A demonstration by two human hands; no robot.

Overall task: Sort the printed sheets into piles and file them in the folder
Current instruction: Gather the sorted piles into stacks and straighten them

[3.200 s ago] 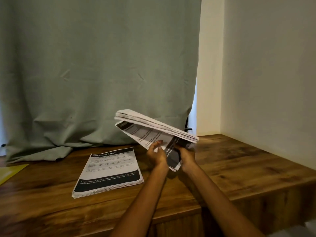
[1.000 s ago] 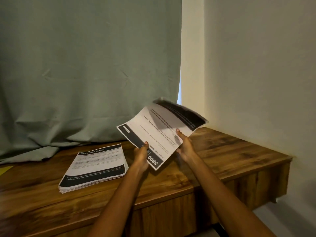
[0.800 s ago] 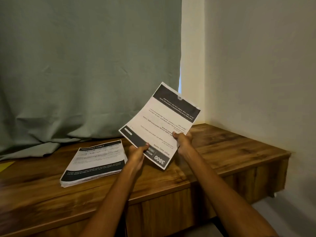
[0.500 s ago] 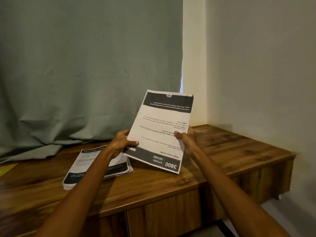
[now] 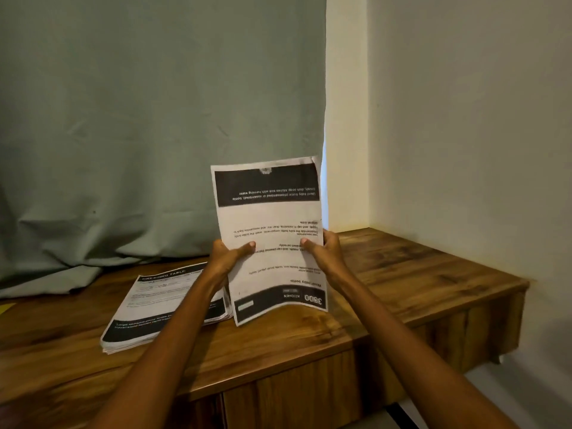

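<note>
From your head camera, your left hand and right hand each gripped a side edge of the sheets, thumbs on the printed face, holding them upright and upside down above the desk. A pile lay flat just left of them, partly hidden by your left forearm. A curtain hung behind; the wall stood to the right.

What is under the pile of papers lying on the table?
The pile of papers lies flat on the wooden table; table shows all round it. Whatever is directly beneath it is covered. The left hand and its arm hide the pile's right part.
</note>
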